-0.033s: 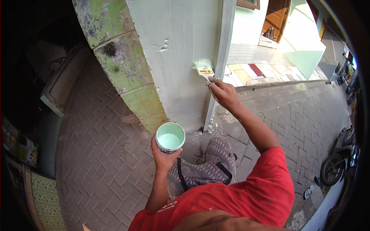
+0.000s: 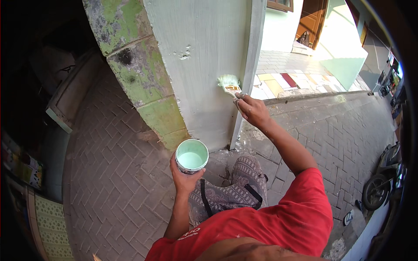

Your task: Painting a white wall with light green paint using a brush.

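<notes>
My right hand point(image 2: 253, 109) is closed round the handle of a paintbrush point(image 2: 232, 88). The brush's wide, pale-green bristles touch the smooth grey-white face of a wall pillar point(image 2: 204, 56), close to its right edge. Lower down, my left hand point(image 2: 185, 177) grips a round paint tub point(image 2: 191, 168) by its side and underside, fingers partly hidden behind it. Pale mint-green paint lies inside, and the tub's mouth faces up. It sits just in front of the pillar's foot, above my knees.
Left of the pillar runs a strip of rough blocks point(image 2: 148, 78) with flaking green paint. Herringbone paving point(image 2: 117, 174) surrounds me. A tiled step point(image 2: 287, 82) lies beyond the pillar; a parked motorbike point(image 2: 376, 189) and a sandal point(image 2: 348, 217) are at the right.
The brush and my right hand have slid a little way down the pillar face. My left hand and the paint tub have barely moved.
</notes>
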Motion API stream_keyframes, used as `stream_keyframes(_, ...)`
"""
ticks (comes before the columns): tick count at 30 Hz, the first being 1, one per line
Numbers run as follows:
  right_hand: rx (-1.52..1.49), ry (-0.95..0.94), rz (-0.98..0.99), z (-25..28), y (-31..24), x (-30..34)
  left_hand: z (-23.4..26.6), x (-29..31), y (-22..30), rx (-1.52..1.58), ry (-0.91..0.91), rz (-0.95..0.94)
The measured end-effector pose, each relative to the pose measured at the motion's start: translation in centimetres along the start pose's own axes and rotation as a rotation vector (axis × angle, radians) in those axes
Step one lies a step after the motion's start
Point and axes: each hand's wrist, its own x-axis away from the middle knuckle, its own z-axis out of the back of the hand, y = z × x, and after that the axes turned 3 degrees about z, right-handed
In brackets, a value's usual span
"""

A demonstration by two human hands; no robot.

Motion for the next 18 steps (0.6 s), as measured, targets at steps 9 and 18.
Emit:
stream_keyframes(9,0.118,0.207,0.206,17.8,7.7,-20.1,-0.5,-0.5,0.4,-0.061,-0.009,-0.047)
stream_keyframes(18,0.433,0.627,0.209,27.3,7.9,-31.8,-2.4,-0.6,1.3,0.012,-0.05,-0.083)
